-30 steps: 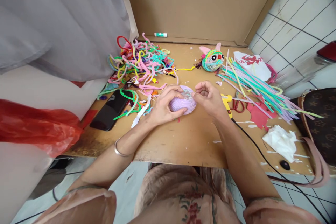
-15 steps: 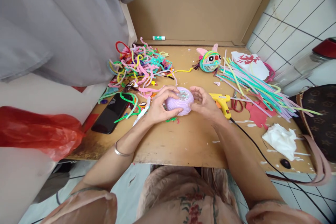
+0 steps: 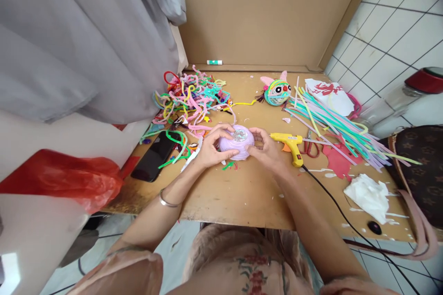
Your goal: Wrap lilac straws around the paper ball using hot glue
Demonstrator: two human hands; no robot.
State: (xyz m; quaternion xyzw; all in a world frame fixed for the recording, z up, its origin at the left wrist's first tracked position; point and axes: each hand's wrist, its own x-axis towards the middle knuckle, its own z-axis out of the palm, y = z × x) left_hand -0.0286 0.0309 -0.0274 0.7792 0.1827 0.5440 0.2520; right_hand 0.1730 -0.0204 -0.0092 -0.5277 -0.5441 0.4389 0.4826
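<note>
Lilac wound ball [image 3: 242, 146] held between left hand [image 3: 213, 148], curled round one side, and right hand [image 3: 266, 151], gripping the other — it might slip if either grip eased, and a rightward sweep could knock the glue gun [image 3: 290, 140] beside the right hand.

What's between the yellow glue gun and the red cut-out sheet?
The head view shows red-handled scissors between the glue gun and the red sheet, plus a thin pale stick and white smears.
</note>
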